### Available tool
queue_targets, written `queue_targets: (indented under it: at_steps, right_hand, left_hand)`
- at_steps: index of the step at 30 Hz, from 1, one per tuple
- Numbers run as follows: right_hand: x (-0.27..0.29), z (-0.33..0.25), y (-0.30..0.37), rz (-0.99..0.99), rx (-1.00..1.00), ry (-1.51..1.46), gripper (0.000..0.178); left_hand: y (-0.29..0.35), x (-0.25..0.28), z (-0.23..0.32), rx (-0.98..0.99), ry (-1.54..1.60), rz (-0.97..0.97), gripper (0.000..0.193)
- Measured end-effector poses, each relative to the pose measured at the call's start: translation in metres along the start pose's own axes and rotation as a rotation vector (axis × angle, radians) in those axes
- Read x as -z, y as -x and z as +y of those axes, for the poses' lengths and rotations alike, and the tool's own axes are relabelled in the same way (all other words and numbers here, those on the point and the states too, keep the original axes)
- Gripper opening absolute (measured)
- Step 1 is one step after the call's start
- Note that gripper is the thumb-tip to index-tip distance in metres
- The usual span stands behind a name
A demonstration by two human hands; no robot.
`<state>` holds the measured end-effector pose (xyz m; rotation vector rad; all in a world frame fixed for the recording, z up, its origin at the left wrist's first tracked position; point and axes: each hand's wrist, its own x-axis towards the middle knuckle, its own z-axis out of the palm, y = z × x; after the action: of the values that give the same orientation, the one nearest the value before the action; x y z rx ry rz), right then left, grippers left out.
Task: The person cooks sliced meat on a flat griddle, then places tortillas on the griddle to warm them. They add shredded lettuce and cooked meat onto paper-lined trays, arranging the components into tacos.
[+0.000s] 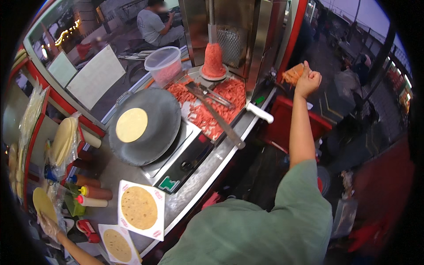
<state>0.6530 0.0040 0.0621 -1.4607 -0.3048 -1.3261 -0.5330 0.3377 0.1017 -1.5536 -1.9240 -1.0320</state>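
Note:
At the lower left, my left hand (49, 226), in a clear plastic glove, grips the lower edge of a round pale flatbread (43, 204). An open plastic bag (57, 196) lies beside it. My right arm stretches to the upper right. There my right hand (308, 81) is closed, thumb up, on a crumpled orange-brown piece (292, 76) whose kind I cannot make out. One flatbread (131, 125) lies on the dark round griddle (150, 152). Two more, a larger flatbread (139, 207) and a smaller-looking flatbread (117, 245), rest on printed white papers on the counter.
Behind the griddle, a tray of shredded reddish meat (210, 115) holds a long knife (221, 121) and tongs (217, 95). A meat cone (213, 62) stands on a vertical spit. Sauce bottles (95, 193) and bagged flatbreads (64, 139) are left. A person (154, 26) sits outside.

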Motion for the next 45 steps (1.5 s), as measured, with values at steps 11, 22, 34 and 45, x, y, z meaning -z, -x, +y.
queue_targets:
  at_steps: [11, 22, 34, 45]
  right_hand:
    - [-0.115, 0.21, 0.074, -1.212, -0.295, -0.065, 0.05]
    - [-0.032, -0.142, 0.142, -1.573, 0.563, -0.194, 0.026]
    - [-0.056, -0.152, 0.14, -1.579, 0.53, -0.324, 0.034]
    - [-0.016, -0.374, 0.197, -2.261, -0.136, -0.217, 0.045]
  left_hand:
    - [0.274, 0.118, 0.217, 0.416, 0.49, -0.115, 0.04]
    - [0.337, 0.18, 0.334, 0.087, 0.315, -0.631, 0.025]
    - [0.348, 0.191, 0.344, -0.164, 0.451, -0.714, 0.018]
    - [0.235, 0.168, 0.334, -0.717, 0.724, -0.78, 0.03]
